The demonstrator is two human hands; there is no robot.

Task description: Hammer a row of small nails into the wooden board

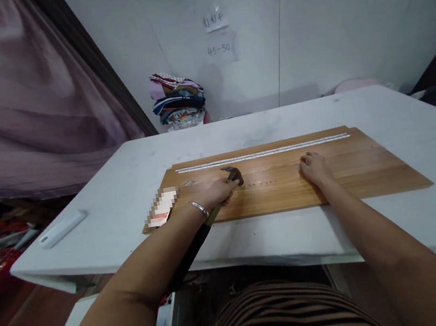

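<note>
Currently, the left hand (219, 191) is closed around a hammer (235, 174), gripping the handle close below the head. The right hand (315, 168) rests on a wooden board (355, 175), fingers loosely curled; whether it pinches anything, I cannot tell. Between the 2 hands, a row of small dots (265, 182), probably nails, crosses the board, the hammer head near its left end. The work appears to be at the hammering stage; a further stroke would call for a steady board and the right hand kept clear. Farther out on the board lie thin shiny pieces (188, 183), possibly loose nails, a pale card (168, 200) and 2 long white strips (262, 153). The board lies flat on a white worktop (277, 239); folded clothes (178, 102) are stacked behind.
</note>
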